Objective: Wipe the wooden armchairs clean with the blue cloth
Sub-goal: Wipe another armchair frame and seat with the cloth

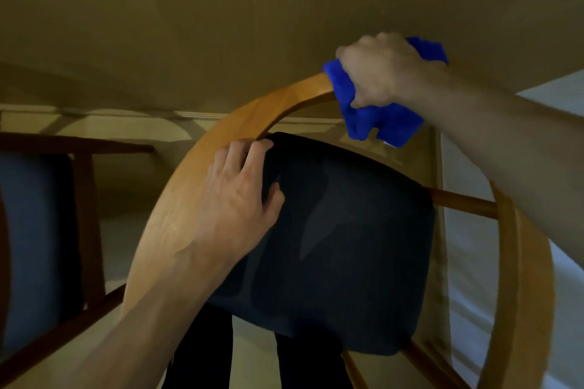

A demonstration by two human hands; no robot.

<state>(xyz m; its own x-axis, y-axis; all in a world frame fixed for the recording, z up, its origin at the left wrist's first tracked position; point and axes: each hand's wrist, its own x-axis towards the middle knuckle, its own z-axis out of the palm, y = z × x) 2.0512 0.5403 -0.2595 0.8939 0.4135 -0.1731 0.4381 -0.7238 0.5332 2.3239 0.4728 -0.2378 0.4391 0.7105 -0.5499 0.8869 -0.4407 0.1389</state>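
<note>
Blue cloth (376,117), bunched, wraps over the curved wooden rail (221,129) of the pale armchair at its far right bend. The person's right hand (379,73) grips cloth and rail together, fingers curled over the top; a loose flap hangs below the rail. The left hand (237,196) rests on the near corner of the dark seat cushion (341,240), fingers spread and nearly straight, tips touching the rail's inner edge, apparently bracing the chair.

Step in hand, as I judge it: wiping along the rail's arc. To do it well, keep the cloth wrapped so top and underside are both covered, slide along the curve rather than scrubbing in place, and keep the bracing hand down so the chair does not shift. The hanging flap (it dangles just above the cushion) could drag; better tucked in.

The horizontal rung (464,202) at right looks not yet wiped, though I cannot tell. A second, darker armchair (85,186) with a grey seat stands at left, well apart from the cloth.
</note>
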